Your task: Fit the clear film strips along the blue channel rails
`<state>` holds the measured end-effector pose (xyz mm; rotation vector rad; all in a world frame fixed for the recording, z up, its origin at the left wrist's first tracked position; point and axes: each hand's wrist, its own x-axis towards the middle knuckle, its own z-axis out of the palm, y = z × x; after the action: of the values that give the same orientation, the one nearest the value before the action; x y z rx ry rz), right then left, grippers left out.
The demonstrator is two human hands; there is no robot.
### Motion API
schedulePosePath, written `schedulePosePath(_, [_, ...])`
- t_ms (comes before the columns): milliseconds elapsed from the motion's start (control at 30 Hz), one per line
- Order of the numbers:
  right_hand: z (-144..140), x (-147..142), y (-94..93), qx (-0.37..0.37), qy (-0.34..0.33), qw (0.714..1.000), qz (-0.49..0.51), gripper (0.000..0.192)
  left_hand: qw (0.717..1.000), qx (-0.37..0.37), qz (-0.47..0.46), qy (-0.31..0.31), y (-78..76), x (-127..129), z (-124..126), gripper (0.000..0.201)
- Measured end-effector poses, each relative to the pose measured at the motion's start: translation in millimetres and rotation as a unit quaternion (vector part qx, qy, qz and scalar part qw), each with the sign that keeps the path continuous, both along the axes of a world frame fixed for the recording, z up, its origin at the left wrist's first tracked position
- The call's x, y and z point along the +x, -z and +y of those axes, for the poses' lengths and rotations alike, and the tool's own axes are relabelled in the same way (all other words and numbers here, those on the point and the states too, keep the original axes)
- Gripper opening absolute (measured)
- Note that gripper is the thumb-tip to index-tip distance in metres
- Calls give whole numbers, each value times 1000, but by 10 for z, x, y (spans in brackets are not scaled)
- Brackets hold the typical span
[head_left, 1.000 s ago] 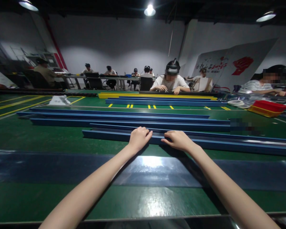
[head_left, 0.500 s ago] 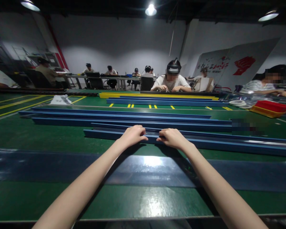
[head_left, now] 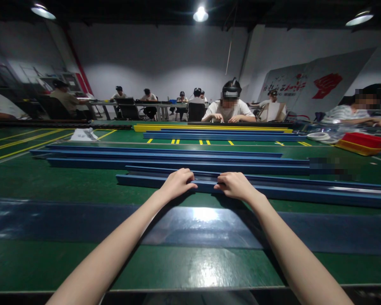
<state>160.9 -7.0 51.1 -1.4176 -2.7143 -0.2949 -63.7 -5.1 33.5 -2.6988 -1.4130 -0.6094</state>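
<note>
A long blue U-shaped channel (head_left: 298,194) lies lengthwise across the table in front of me and runs out of view at the right. My left hand (head_left: 180,182) grips its near wall, fingers curled over the top edge and thumb at the front. A short gap to the right, my right hand (head_left: 233,185) holds the same wall, its fingers bent into the channel. The fingertips of both hands are partly hidden. A pale strip (head_left: 352,190) shows inside the channel toward the right. Nearer to me, a glossy, see-through bluish strip (head_left: 203,228) lies flat under my forearms.
More blue channels (head_left: 178,163) lie just beyond, with another blue channel (head_left: 222,135) and a yellow channel (head_left: 209,127) farther back. A red tray (head_left: 363,143) and white rings (head_left: 319,137) are at the right. A co-worker (head_left: 230,108) sits opposite; several others work behind.
My right hand has slid slightly to the right along the channel, widening the gap between my hands. My left hand keeps its grip. The view has shifted a little.
</note>
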Motion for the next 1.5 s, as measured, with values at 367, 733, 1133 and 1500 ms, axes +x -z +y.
schedulePosePath(367, [-42, 376, -18, -8, 66, 998, -11, 30, 999, -1, 53, 4, 65, -14, 1, 25])
schedulePosePath(733, [-80, 294, 18, -28, 37, 999, 27, 29, 997, 5, 61, 38, 160, -30, 37, 31])
schedulePosePath(1133, [-95, 112, 107, -24, -20, 999, 35, 31, 997, 4, 63, 33, 130, -4, 8, 31])
schedulePosePath(1500, [-60, 19, 171, 3, -21, 999, 28, 26, 997, 4, 55, 49, 109, -26, 29, 30])
